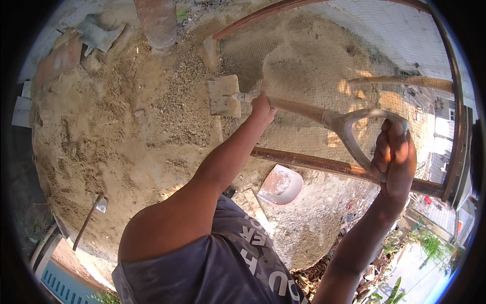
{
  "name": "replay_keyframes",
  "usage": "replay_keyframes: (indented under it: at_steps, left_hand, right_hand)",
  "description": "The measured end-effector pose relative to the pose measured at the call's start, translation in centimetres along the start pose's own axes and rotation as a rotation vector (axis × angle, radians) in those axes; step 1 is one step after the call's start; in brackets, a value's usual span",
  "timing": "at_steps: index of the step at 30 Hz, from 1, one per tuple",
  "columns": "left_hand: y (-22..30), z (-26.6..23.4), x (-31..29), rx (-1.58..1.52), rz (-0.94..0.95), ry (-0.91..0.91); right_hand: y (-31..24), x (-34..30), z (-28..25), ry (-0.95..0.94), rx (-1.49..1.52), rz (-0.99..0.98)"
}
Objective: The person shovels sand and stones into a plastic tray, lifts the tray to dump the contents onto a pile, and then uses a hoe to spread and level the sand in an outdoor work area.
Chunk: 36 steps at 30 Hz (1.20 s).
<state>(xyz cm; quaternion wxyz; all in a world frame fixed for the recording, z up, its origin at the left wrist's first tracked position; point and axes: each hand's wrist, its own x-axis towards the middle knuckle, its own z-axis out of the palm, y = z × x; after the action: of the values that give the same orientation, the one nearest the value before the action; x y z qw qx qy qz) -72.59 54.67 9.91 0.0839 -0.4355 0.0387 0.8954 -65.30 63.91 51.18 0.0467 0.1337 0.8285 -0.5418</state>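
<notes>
A shovel (298, 108) with a pale shaft lies across my view, its square blade (223, 95) to the left above sand and gravel. My left hand (262, 108) is closed round the shaft close to the blade. At the other end, my right hand (396, 154) grips the D-shaped handle. Behind and below the shovel is a wire mesh screen (309, 66) in a wooden frame (314, 163), with sand showing through the mesh. The blade looks mostly bare; whether it touches the gravel I cannot tell.
Sand and gravel (147, 121) spread over the left. A pinkish scoop (281, 186) lies below the frame. At the lower left is a hoe-like tool (88, 220). A post (156, 25) stands at the top, with a reddish slab (58, 61) farther left. Plants (430, 245) grow lower right.
</notes>
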Motion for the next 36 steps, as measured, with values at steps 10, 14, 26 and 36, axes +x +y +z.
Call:
replay_keyframes:
  at_steps: [10, 14, 26, 36]
  left_hand:
    - [-3.7, -6.6, -2.2, 0.035, -0.017, 0.047]
    - [-4.6, -13.1, -7.7, 0.217, 0.011, 0.112]
    - [-3.6, -45.3, -12.2, 0.514, 0.035, 0.334]
    - [-5.0, -57.8, -29.4, 0.723, -0.029, 0.323]
  right_hand:
    - [3.8, -5.8, 0.5, 0.021, 0.105, 0.084]
    - [8.2, -13.6, -4.7, 0.067, 0.232, 0.156]
    - [32.9, -49.0, -11.9, -0.225, -0.382, 0.029]
    - [39.9, -72.3, -10.9, -0.086, 0.076, 0.372]
